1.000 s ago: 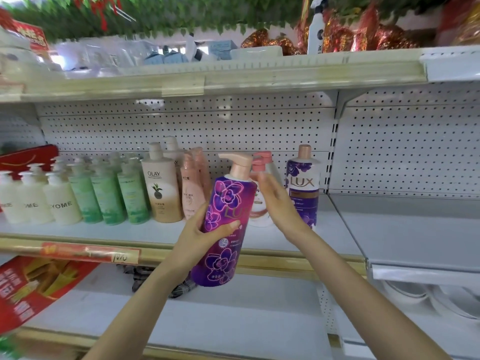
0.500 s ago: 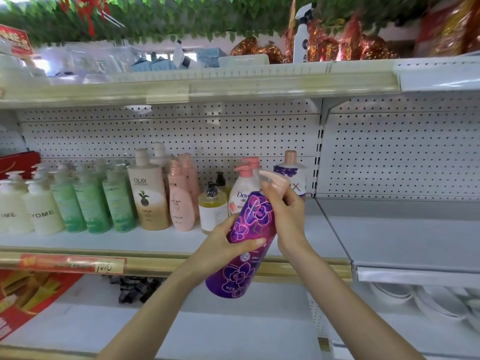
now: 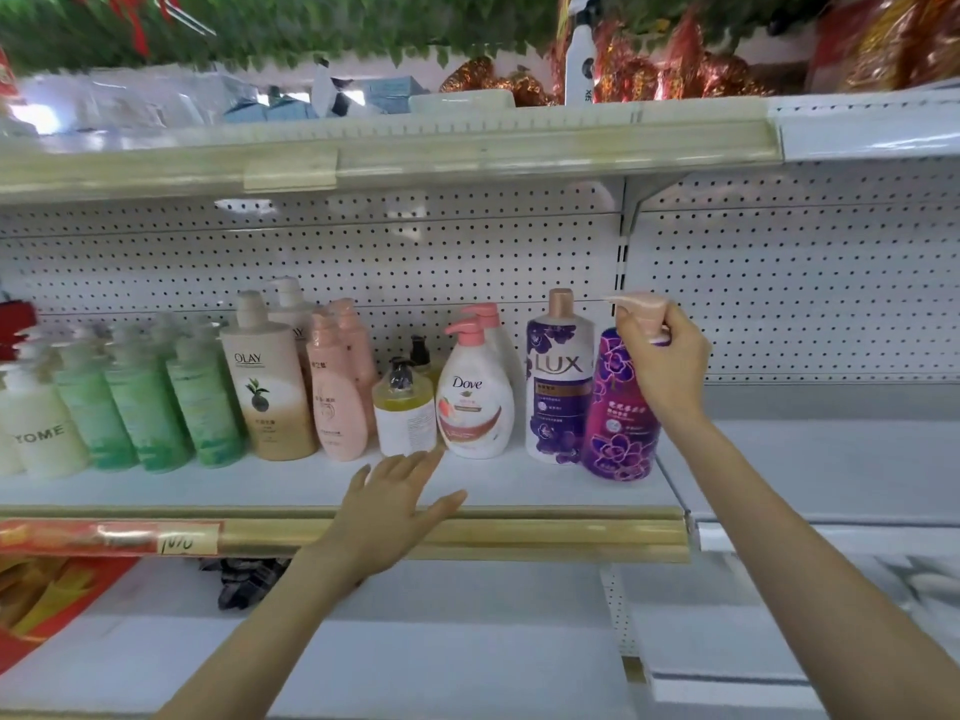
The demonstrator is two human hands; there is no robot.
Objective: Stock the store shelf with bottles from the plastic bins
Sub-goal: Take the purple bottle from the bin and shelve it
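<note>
Right hand (image 3: 662, 366): fingers curled round the pump neck of the purple floral bottle (image 3: 621, 423), with the pink pump spout (image 3: 636, 306) projecting to the left above the knuckles. This bottle stands close to upright on the middle shelf (image 3: 519, 483), near its front right corner, with its base on the shelf surface. It sits just beside the white-and-purple LUX bottle (image 3: 558, 381), slightly forward of it; whether the two touch cannot be determined. Left hand (image 3: 395, 506): empty, with fingers straight and spread, palm down over the front edge of the same shelf, above the gold edge rail (image 3: 545, 532). Its fingertips point toward the bases of the yellow pump bottle (image 3: 402, 413) and the Dove bottle (image 3: 472, 402); contact with the shelf surface cannot be confirmed. The row continues toward the left end of the shelf in this order: two pink bottles (image 3: 335, 392), one behind the other, an OLAY bottle (image 3: 270, 387), a group of green bottles (image 3: 145, 407) and a white bottle marked YOME (image 3: 39, 423). All stand upright toward the rear of the shelf, against the perforated back panel (image 3: 415, 262). A handwritten price tag (image 3: 187, 537) is fixed to the rail near the front left corner. The adjoining shelf section (image 3: 831, 459) lies to the right of the purple floral bottle.
</note>
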